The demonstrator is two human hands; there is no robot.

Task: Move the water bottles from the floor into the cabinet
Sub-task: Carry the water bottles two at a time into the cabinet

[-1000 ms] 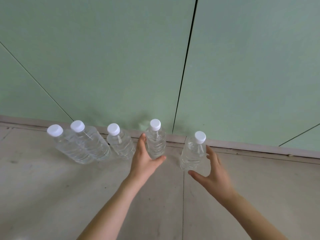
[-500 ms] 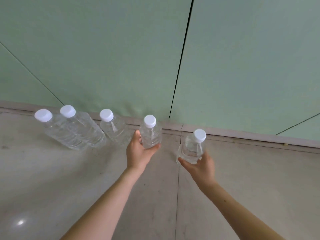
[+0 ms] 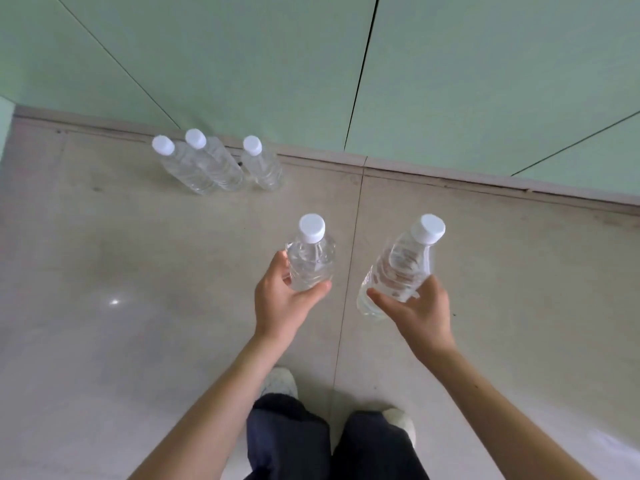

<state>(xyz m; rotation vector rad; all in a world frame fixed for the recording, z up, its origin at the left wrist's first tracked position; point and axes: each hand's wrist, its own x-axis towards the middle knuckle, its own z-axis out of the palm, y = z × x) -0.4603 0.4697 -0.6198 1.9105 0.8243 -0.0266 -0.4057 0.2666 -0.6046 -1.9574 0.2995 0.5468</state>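
On the floor [image 3: 104, 258] by the baseboard, three water bottles [image 3: 204, 164] w/ white caps stand in a tight cluster, upper left of view: two touching or nearly so, the third [image 3: 261, 166] just beside them on the right. Nothing lies between that cluster and the person. Both hands are up off the floor, each w/ a bottle. Left hand [image 3: 282, 303] has its fingers [image 3: 277, 268] curled round the lower body of one clear bottle [image 3: 310, 258], thumb across the front, cap up. Right hand [image 3: 420, 313] grips a second bottle [image 3: 398, 268] low down, tilted w/ cap leaning right; its base sticks out past the thumb. The two held bottles are near each other but apart. Floor is pale beige polished tile w/ a grout line running btwn the hands and a light glare spot at left. Behind, pale green panels [image 3: 242, 57] w/ dark seams, prob. cabinet doors, though no handles show. Below: dark trousers [image 3: 332, 445], light shoes [image 3: 278, 381].
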